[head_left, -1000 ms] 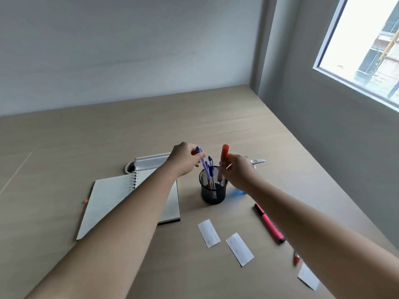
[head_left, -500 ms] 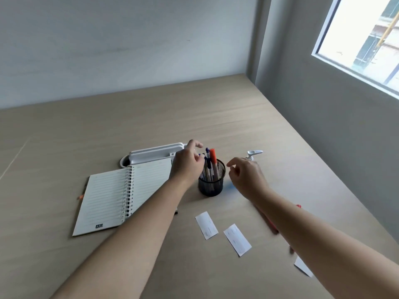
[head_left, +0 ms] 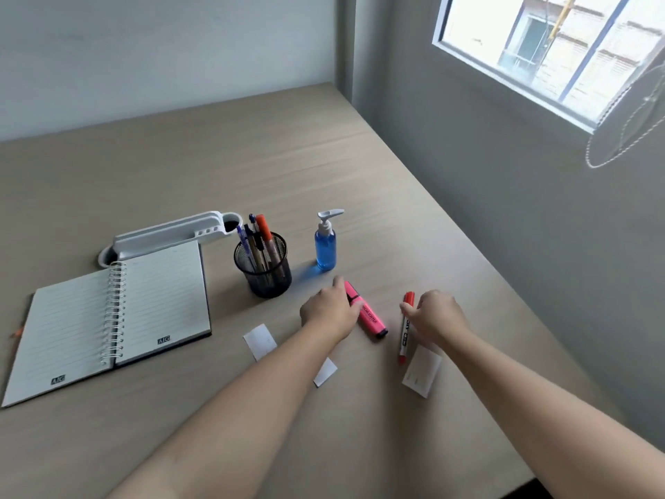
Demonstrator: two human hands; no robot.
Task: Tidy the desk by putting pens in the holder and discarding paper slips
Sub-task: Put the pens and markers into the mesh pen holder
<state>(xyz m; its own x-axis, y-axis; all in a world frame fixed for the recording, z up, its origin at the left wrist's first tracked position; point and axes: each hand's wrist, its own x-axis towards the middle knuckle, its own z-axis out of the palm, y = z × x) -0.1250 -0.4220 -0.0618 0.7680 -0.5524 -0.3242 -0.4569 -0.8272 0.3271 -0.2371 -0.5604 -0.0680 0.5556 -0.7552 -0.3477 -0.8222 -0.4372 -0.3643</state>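
A black mesh pen holder (head_left: 265, 282) stands mid-desk with several pens (head_left: 264, 230) in it, one with an orange cap. To its right a pink highlighter (head_left: 370, 320) lies flat on the desk; my left hand (head_left: 329, 311) rests over its upper end, finger and thumb pinching it. A thin red marker (head_left: 405, 331) lies further right, and the fingertips of my right hand (head_left: 437, 316) close on its upper part. Three white paper slips lie near my forearms: one (head_left: 259, 341) by the left arm, one (head_left: 325, 372) partly under it, one (head_left: 421, 370) below the marker.
An open spiral notebook (head_left: 108, 318) lies at the left, with a white desk organiser (head_left: 162, 235) behind it. A blue sanitiser pump bottle (head_left: 325, 246) stands just right of the holder. The desk's right edge runs along the grey wall under a window.
Both hands have left the holder, with the pens they held now standing in it, and moved down and right to the highlighter and the red marker. The view shifted, uncovering the blue bottle.
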